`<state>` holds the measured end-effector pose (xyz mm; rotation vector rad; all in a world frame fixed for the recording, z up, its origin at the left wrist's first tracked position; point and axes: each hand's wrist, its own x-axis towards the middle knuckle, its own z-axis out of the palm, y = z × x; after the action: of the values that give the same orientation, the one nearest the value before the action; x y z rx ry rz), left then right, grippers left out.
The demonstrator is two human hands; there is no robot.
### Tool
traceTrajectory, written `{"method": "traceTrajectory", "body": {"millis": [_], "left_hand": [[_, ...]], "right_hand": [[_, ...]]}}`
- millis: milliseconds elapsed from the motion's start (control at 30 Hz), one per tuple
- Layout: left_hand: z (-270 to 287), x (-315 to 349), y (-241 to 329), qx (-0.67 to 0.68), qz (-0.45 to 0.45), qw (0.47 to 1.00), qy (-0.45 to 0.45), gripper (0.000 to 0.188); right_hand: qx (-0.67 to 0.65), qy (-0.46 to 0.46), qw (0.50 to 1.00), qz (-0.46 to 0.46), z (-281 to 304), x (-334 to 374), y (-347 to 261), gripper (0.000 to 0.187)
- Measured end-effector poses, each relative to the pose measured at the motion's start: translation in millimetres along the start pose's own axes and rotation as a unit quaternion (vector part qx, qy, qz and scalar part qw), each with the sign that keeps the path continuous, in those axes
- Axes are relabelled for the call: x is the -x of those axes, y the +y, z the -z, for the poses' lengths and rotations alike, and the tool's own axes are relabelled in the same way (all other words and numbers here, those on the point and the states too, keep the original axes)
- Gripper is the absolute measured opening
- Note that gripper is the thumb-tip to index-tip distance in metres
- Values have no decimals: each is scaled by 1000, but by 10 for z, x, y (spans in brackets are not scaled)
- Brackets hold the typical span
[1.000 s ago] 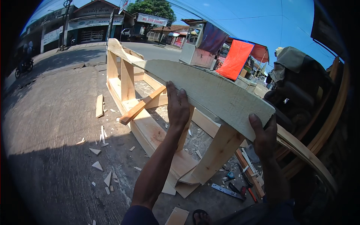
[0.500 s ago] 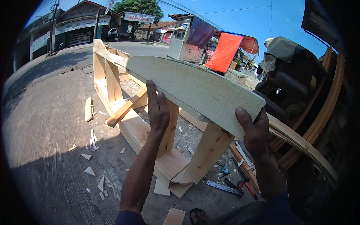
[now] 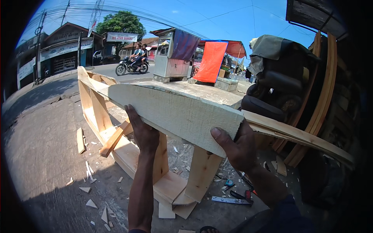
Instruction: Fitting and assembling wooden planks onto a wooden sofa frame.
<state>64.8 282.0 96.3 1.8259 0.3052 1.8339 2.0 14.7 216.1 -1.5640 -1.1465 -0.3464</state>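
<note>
A pale, rough-faced wooden board (image 3: 171,110) with a curved upper edge lies tilted along the top of a wooden frame (image 3: 128,145). My right hand (image 3: 237,149) grips the board's right end, its thumb on the near face and its fingers round the end. Lower down and to the left, my left hand (image 3: 144,134) holds the board's lower edge, fingertips up against its face; the thumb is hidden. Upright planks and a long bottom plank make up the frame, and a short wooden bar (image 3: 114,141) lies slanted across it.
Wood offcuts and chips (image 3: 91,203) litter the pavement. A metal square (image 3: 230,200) and a tape measure (image 3: 229,183) lie beneath the right forearm. Long curved planks (image 3: 303,139) stretch rightward near a covered dark vehicle (image 3: 279,81). Two people ride a motorcycle (image 3: 133,66) along the road.
The view has tilted up and turned right, so the board and both hands appear farther left and the board lower. A motorcycle has come into sight. Both hands keep their hold.
</note>
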Motion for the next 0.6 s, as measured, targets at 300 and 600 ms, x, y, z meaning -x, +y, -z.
{"method": "traceTrajectory", "body": {"millis": [300,600], "left_hand": [[-68,45,9,-4,-16,1000,7,87],[-62,67,-8,-17,-15,1000,4,87]], "right_hand": [[-22,-12,999,-41,35,25,132,39],[-14,-13,999,-37,60,-11,158,39]]}}
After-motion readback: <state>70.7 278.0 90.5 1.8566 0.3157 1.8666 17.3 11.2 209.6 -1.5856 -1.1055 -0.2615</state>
